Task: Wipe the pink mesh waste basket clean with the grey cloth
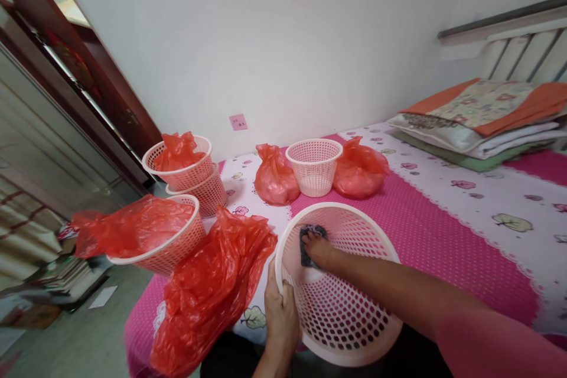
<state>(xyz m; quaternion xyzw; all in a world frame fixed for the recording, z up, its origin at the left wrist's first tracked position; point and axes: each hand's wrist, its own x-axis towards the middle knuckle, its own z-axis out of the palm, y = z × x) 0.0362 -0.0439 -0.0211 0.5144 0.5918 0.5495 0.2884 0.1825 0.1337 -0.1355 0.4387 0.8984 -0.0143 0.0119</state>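
A pale pink plastic basket (pixel 374 242) with a perforated wall is tilted in front of me, its mouth facing me. My left hand (pixel 281 313) is closed round the left side of its rim. Inside the basket, my right hand (pixel 318 248) presses a dark grey cloth (pixel 305 257) against the far inner surface, fingers bent over it. Just left of the basket, a crumpled red plastic bag (pixel 208 283) lies on the bed.
Two stacked baskets (pixel 195 174) stand at the bed's left, another basket (pixel 177 242) holding a red bag in front. By the wall, a small basket (pixel 314 171) sits between two red bag bundles (pixel 277 180). Folded bedding (pixel 487 124) lies right. Books (pixel 66 277) are on the floor.
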